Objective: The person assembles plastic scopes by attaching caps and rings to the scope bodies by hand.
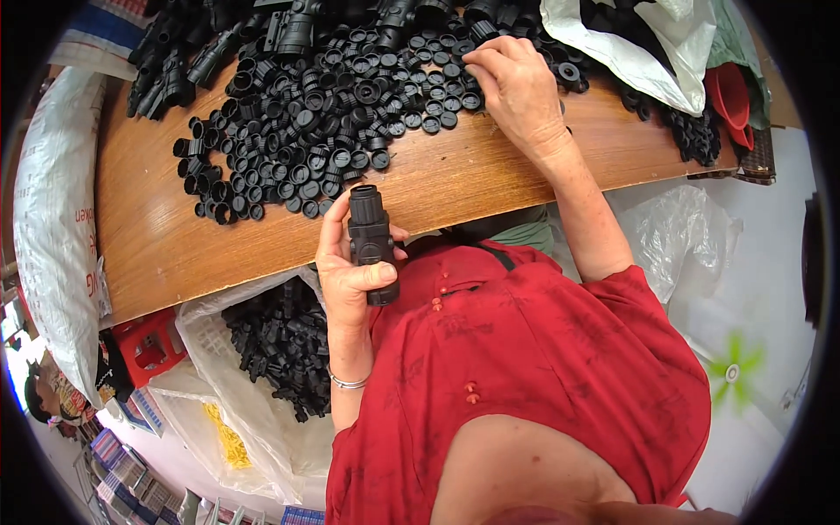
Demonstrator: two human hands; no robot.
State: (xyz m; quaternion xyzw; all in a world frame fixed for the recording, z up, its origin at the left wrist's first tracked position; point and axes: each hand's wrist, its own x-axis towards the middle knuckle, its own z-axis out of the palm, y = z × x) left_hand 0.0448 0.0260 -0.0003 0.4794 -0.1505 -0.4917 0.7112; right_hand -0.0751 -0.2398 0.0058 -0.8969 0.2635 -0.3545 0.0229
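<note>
My left hand (343, 278) is closed around a black plastic scope-like tube (371, 236), held upright in front of the table's near edge with its ribbed end up. Over the far part of the wooden table (153, 258), my right hand (518, 94) has its thumb and fingers pinched together among small round black caps (431, 124). Whatever those fingertips hold, if anything, is hidden. Many more black caps and ribbed rings (297, 140) lie loose across the tabletop, to the left of my right hand.
Assembled black scope-like parts (293, 31) are heaped along the far edge. A white sack (57, 210) stands at the left. Below the table, a lined container holds black parts (284, 341), beside a bag of yellow pieces (227, 436). A green fan (733, 373) is at lower right.
</note>
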